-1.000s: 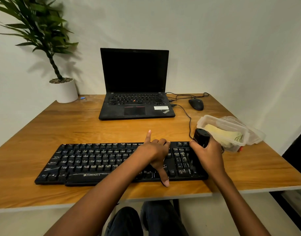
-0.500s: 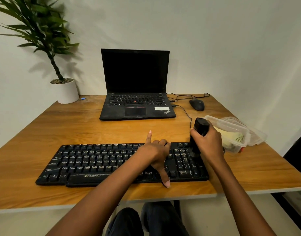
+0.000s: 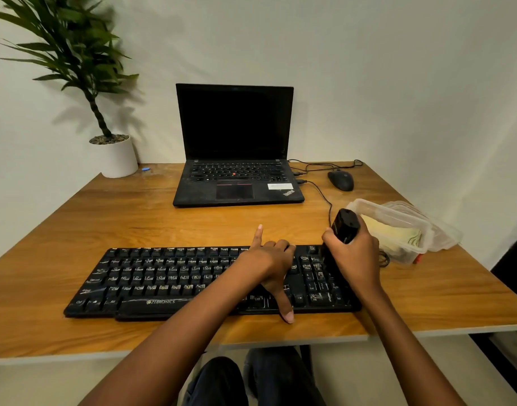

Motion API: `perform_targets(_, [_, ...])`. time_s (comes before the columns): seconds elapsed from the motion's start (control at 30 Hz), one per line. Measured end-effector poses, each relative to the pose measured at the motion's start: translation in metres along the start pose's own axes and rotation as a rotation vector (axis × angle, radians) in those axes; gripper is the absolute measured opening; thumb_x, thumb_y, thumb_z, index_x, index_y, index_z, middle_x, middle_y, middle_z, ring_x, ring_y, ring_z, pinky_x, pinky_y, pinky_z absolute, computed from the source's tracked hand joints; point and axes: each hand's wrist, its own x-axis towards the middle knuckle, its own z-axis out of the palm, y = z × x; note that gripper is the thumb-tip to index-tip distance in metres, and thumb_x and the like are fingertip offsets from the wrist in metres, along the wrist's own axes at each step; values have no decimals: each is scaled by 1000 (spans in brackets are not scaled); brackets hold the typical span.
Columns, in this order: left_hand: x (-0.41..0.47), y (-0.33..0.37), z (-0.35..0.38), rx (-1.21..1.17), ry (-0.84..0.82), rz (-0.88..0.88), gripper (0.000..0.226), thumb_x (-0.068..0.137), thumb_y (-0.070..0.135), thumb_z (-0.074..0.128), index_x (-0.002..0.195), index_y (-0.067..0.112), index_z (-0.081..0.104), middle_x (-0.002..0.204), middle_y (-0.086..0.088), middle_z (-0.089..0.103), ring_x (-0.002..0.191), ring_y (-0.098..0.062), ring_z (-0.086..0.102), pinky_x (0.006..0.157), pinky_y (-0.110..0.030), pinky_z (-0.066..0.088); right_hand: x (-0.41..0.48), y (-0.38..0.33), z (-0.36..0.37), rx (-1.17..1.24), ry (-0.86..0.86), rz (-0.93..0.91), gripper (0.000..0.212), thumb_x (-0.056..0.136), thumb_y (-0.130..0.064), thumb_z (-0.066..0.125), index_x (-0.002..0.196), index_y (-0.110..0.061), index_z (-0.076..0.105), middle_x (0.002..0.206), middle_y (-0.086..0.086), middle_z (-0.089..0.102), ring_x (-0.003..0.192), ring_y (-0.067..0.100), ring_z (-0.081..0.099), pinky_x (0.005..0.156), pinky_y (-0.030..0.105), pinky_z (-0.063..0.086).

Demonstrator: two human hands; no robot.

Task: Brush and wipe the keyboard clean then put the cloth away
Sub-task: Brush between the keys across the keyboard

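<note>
On keyboard (image 3: 163, 279) right end, brush (image 3: 345, 225) in right grip (image 3: 356, 256), perhaps touching keys

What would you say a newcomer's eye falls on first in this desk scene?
Most likely the two hands at the near edge: the left hand rests across the black keyboard, while the right hand grips a brush over its right end. Behind them, the open laptop with its dark screen stands at the back of the desk, with a potted plant in the far left corner.
</note>
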Motion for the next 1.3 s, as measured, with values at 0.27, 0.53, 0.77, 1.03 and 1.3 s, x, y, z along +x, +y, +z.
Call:
perform_targets(0.27, [0, 0, 0, 10, -2, 0, 132, 63, 63, 73, 149, 7, -9, 158, -10, 3, 146, -28, 3, 103, -58, -25, 11, -9, -2, -7, -1, -13, 18, 81, -24, 63, 93, -12, 55, 76, 5, 60, 71, 21, 54, 63, 32, 43])
perform_targets(0.53, [1, 0, 0, 15, -2, 5, 131, 62, 64, 73, 149, 8, -8, 159, -9, 3, 146, -28, 3, 105, -59, -24, 19, -2, -5, -18, -83, 59, 12, 78, -23, 64, 76, -17, 54, 70, 1, 58, 73, 24, 59, 65, 33, 46])
perform_targets(0.77, [1, 0, -1, 26, -11, -6, 131, 63, 64, 72, 150, 8, -8, 159, -9, 2, 146, -28, 2, 103, -58, -25, 29, -1, 9, -58, -46, -43, 28, 84, -31, 63, 102, -12, 54, 80, 1, 58, 77, 21, 55, 68, 32, 44])
perform_targets(1.03, [2, 0, 1, 74, 16, -9, 132, 62, 69, 68, 149, 6, -8, 159, -10, 3, 146, -28, 6, 100, -60, -25, -23, 5, -17, -8, -52, -80, 16, 79, -21, 67, 84, -15, 54, 72, 0, 58, 68, 16, 54, 59, 26, 42])
perform_targets(1.3, [1, -2, 3, 46, 32, -4, 131, 62, 68, 69, 150, 8, -8, 159, -9, 1, 146, -27, 4, 98, -59, -28, -44, 1, -38, 174, -80, 15, 21, 78, -6, 66, 72, -21, 54, 71, 2, 62, 72, 17, 61, 65, 35, 49])
